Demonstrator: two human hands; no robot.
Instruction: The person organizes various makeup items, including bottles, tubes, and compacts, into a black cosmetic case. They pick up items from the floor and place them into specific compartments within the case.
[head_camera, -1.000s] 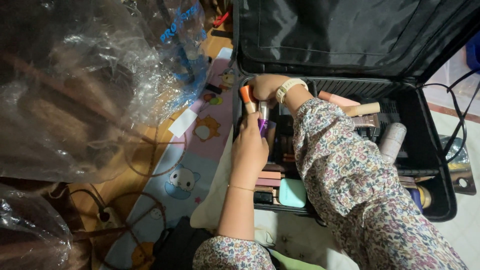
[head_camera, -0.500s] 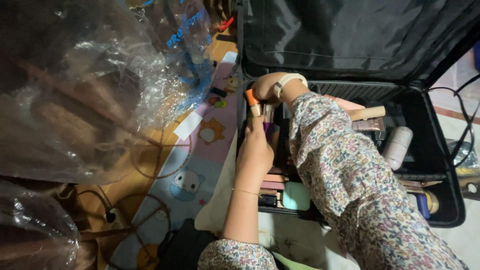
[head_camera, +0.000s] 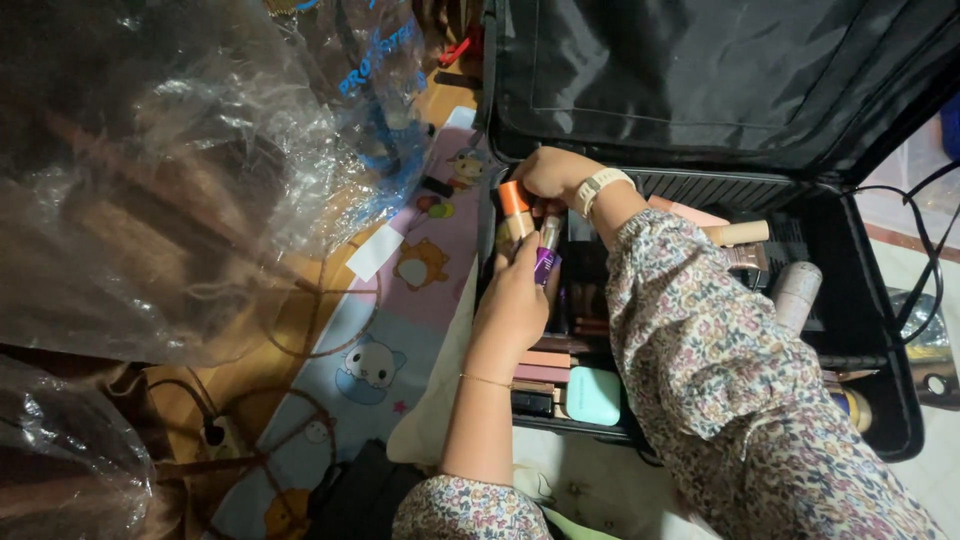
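A black makeup case lies open, its lid raised at the back. It is packed with tubes, sticks and compacts. My left hand reaches in from below with a thin bracelet on the wrist. It grips a slim purple-ended tube, and an orange-capped beige tube stands at its fingertips. My right hand, with a white watch on the wrist, is curled in the case's back left corner beside the orange cap. Its fingers are hidden, so what it holds is unclear.
Crumpled clear plastic bags fill the left side. A cartoon-print mat lies beside the case. A mint green compact and a grey cylinder sit in the case. Black cables run at the right.
My left hand has shifted slightly toward the back of the case with the tubes. The right hand has stayed in the back left corner.
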